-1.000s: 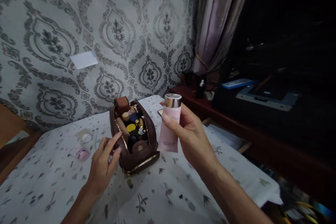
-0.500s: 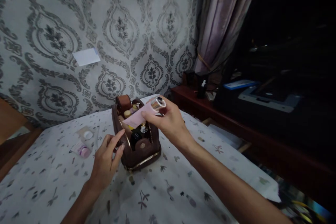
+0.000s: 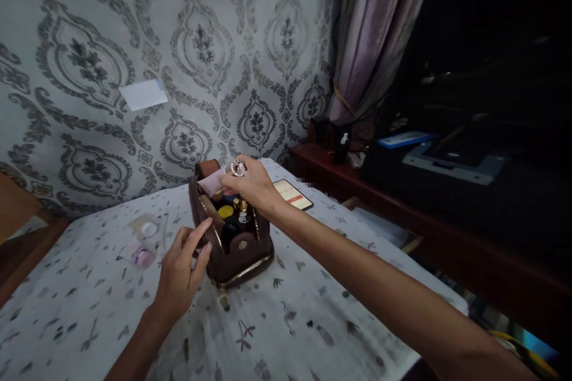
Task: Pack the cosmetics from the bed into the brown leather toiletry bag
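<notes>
An unzipped brown cosmetic bag stands on the patterned cloth, with several bottles and jars inside. Among them are a yellow round lid and a small clear-and-gold bottle. My right hand grips a pale pink squeeze tube by its shiny cap end, over the far part of the bag; the tube's flat end tilts down to the left at the bag's opening. At the bag's near left edge is my left hand, fingers apart and fingertips at the side, holding nothing.
To the left lie a pink-capped tube and a clear packet with a white cap. A phone with a lit screen lies right of the bag. A dark red shelf with a dropper bottle runs behind.
My right hand has moved left and away from me with the pink tube, toward the bag's far end. The phone has come into sight. My left hand has stayed put.
</notes>
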Tool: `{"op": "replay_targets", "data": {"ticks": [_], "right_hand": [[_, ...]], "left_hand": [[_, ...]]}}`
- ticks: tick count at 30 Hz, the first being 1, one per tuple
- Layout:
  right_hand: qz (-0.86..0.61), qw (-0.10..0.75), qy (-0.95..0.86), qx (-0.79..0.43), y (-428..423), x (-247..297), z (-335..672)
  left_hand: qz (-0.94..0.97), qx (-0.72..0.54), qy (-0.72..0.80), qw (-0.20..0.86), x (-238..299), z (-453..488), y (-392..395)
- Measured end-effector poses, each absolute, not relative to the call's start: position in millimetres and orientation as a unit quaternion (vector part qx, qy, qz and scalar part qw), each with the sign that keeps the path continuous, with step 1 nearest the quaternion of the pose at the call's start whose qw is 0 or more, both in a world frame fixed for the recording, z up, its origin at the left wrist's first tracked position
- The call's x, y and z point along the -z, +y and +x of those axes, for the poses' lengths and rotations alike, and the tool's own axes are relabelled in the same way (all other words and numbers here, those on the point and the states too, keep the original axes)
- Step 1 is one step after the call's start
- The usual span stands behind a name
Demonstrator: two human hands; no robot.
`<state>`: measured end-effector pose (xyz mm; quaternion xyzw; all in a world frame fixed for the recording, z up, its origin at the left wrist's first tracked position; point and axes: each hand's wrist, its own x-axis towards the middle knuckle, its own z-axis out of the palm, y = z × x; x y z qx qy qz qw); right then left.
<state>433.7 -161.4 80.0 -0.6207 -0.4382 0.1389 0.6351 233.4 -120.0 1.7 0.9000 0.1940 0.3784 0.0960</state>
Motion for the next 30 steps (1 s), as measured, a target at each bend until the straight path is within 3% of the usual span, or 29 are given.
{"op": "replay_targets", "data": {"ticks": [9,17,30], "right_hand": [[-0.729,0.457,-0.5,-0.094,-156.3,-93.3,421.7],[-0.744,0.405,-0.529,-0.051,-131.8,-79.8,413.9],[-0.751,0.319,-0.572,-0.084,-138.7,-73.4,409.9]], "left_hand": [[0.9,-0.369,0.211,0.092,1.2,232.8,-119.4],[0.902,-0.371,0.198,0.099,2.0,232.7,-118.7],[0.902,-0.375,0.194,0.094,-0.3,232.8,-119.9]]}}
